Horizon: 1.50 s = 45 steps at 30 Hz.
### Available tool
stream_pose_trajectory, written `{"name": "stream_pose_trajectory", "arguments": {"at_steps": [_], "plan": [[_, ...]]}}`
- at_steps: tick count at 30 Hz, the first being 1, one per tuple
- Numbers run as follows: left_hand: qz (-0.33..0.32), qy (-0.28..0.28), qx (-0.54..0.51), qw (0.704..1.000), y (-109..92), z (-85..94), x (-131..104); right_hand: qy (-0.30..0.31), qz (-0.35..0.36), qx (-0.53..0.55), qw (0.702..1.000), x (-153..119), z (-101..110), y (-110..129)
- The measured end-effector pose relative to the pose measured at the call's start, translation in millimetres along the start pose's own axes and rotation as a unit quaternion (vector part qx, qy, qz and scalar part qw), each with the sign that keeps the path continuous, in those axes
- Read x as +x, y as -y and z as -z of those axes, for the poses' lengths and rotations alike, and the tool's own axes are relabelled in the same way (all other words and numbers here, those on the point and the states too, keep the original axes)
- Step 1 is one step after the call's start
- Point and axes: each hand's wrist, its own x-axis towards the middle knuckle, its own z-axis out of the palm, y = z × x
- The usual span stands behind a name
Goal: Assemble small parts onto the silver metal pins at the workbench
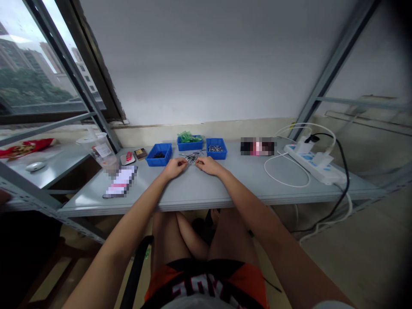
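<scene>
A loose pile of small metal parts point(192, 157) lies on the grey table point(199, 186), between my two hands. My left hand point(175, 168) rests at the pile's left edge, its fingers pinched together. At the right edge is my right hand point(207, 165), fingers also closed; what either pinches is too small to tell. Behind the pile stand three blue bins: the left one point(157, 162) holds dark pieces, the middle one point(189, 146) holds green plastic, and the right one point(216, 155) holds small metal parts.
On the left are a phone point(121, 181), a plastic cup point(104, 152), a red item point(129, 156) and a small dark box point(140, 153). A blurred-out object point(257, 146) lies at the back right, near a white power strip point(313, 165) with cables.
</scene>
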Motion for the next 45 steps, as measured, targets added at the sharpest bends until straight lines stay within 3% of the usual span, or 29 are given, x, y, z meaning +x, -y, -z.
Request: {"name": "stream_pose_trajectory", "arguments": {"at_steps": [18, 31, 45], "plan": [[-0.003, -0.049, -0.02, 0.999, -4.7, 1.8, 1.2, -0.022, 0.016, 0.016, 1.0, 4.7, -6.1, -4.6], [0.014, -0.034, -0.056, 0.998, -6.8, 2.6, -0.2, -0.026, 0.009, 0.011, 1.0, 4.6, -4.9, -3.7], [-0.008, -0.036, 0.005, 0.999, -3.6, 2.9, 1.2, -0.065, 0.016, -0.002, 0.998, 7.8, -5.9, -6.9]]}}
